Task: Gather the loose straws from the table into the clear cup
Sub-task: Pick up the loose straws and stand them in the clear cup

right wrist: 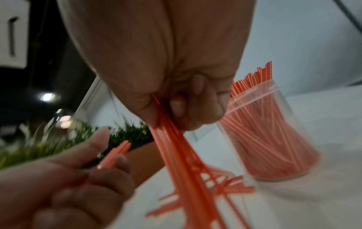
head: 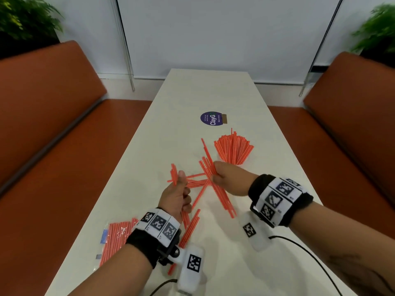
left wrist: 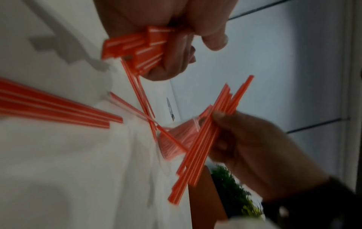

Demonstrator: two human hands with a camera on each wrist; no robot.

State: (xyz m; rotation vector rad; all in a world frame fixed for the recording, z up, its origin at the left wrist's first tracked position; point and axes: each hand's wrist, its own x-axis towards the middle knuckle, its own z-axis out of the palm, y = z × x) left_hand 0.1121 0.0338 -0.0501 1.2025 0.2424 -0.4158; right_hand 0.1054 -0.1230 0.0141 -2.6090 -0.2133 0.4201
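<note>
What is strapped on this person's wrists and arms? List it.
Bare forearms, no sleeves. Each wrist wears a black band ringed with white tiles bearing black square-code markers. A white camera block with one marker hangs from each band, trailing a thin black cable.

Orange benches (head: pixel 49 116) flank a long white table (head: pixel 213 92) before a pale wall (head: pixel 213 28), plants (head: pixel 25 18) in both corners.

Straws (right wrist: pixel 182 155) apparently between right-hand fingers (right wrist: pixel 177 105).

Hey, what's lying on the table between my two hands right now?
Head view: loose straws crisscross on the table between the left hand and the right hand, each holding its own bundle.
</note>
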